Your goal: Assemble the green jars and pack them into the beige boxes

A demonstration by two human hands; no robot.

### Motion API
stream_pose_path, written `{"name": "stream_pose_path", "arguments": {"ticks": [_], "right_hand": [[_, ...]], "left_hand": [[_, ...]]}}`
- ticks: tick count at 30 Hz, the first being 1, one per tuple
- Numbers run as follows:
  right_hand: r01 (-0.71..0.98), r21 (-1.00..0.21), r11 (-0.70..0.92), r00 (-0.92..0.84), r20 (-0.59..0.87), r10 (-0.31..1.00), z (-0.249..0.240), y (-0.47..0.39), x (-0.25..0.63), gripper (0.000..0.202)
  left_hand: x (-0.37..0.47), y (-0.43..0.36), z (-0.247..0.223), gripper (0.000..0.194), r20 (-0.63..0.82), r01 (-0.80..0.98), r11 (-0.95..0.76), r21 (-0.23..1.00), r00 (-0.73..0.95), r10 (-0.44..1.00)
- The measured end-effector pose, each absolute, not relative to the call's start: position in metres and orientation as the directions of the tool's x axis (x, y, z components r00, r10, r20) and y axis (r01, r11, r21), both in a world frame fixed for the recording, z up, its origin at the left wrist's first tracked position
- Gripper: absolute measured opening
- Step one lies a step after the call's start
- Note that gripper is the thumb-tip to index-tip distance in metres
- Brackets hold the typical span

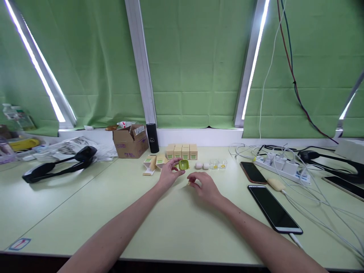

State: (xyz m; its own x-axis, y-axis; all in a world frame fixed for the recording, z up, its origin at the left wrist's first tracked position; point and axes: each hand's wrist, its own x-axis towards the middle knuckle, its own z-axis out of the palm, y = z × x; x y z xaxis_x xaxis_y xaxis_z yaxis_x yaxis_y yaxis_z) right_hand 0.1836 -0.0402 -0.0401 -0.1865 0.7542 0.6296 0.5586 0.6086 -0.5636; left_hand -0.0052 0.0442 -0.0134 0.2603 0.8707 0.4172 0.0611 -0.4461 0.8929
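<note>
Pale green desk (176, 227) up front, bare hands working over it. Nearest was the right hand (206, 185), fingers pinched on a tiny pale bit (189, 183), too small to ID. Just beyond, the left hand's (169, 172) fingers gripped a small olive-green, rounded-square cup (184, 164) by its left side. Looked like light, stiffish plastic to me, probably kinda slick, so the side walls seemed the safe hold, no hard squeezing. Past it sat two pinkish-white cylinders (198, 165), two clear round cups (214, 164), then four tan cardboard boxes (185, 152).

Small green cup (184, 164), rounded-square, is held, hollow visible, in left hand (170, 171); tiny pale piece (188, 183) is pinched in right hand (205, 185).
</note>
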Motion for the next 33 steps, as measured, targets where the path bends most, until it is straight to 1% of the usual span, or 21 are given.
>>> {"name": "stream_pose_path", "arguments": {"ticks": [1, 3, 6, 8, 11, 16, 19, 22, 28, 30, 33], "right_hand": [[0.456, -0.659, 0.598, -0.141, 0.610, 0.779, -0.036, -0.041, 0.184, 0.021], [0.281, -0.790, 0.545, -0.046, 0.556, 0.830, -0.031, -0.040, 0.187, 0.017], [0.089, -0.883, 0.461, 0.070, 0.468, 0.881, -0.028, -0.036, 0.194, 0.020], [0.019, -0.903, 0.429, 0.120, 0.428, 0.896, -0.028, -0.032, 0.198, 0.027], [-0.004, -0.904, 0.428, 0.167, 0.421, 0.892, -0.030, -0.029, 0.200, 0.032], [-0.052, -0.882, 0.469, 0.151, 0.457, 0.877, -0.028, -0.033, 0.198, 0.032], [-0.012, -0.868, 0.497, 0.131, 0.491, 0.861, -0.026, -0.038, 0.198, 0.026], [0.082, -0.841, 0.535, 0.127, 0.541, 0.831, -0.026, -0.041, 0.199, 0.020], [0.257, -0.784, 0.565, 0.127, 0.607, 0.785, -0.031, -0.040, 0.199, 0.013], [0.347, -0.722, 0.599, 0.100, 0.664, 0.741, -0.032, -0.040, 0.198, 0.012], [0.507, -0.558, 0.657, 0.016, 0.768, 0.640, -0.033, -0.041, 0.199, 0.014]], "left_hand": [[-0.005, 0.044, -0.013, 0.051, 0.420, 0.067, -0.451, 0.890, 0.266, 0.868], [-0.004, 0.043, -0.014, 0.051, 0.420, 0.083, -0.458, 0.885, 0.281, 0.863], [-0.002, 0.041, -0.014, 0.050, 0.414, 0.114, -0.467, 0.877, 0.315, 0.854], [0.000, 0.039, -0.015, 0.048, 0.413, 0.138, -0.478, 0.867, 0.337, 0.846], [0.002, 0.034, -0.014, 0.048, 0.409, 0.178, -0.496, 0.850, 0.370, 0.834], [0.004, 0.025, -0.011, 0.048, 0.426, 0.209, -0.536, 0.818, 0.405, 0.809], [0.005, 0.022, -0.011, 0.048, 0.435, 0.221, -0.545, 0.809, 0.399, 0.807], [0.006, 0.021, -0.012, 0.047, 0.437, 0.228, -0.552, 0.802, 0.406, 0.803], [0.006, 0.022, -0.014, 0.048, 0.435, 0.245, -0.564, 0.788, 0.425, 0.793], [0.006, 0.022, -0.015, 0.048, 0.438, 0.254, -0.571, 0.781, 0.429, 0.790], [0.006, 0.021, -0.016, 0.048, 0.440, 0.247, -0.579, 0.777, 0.446, 0.780]]}}
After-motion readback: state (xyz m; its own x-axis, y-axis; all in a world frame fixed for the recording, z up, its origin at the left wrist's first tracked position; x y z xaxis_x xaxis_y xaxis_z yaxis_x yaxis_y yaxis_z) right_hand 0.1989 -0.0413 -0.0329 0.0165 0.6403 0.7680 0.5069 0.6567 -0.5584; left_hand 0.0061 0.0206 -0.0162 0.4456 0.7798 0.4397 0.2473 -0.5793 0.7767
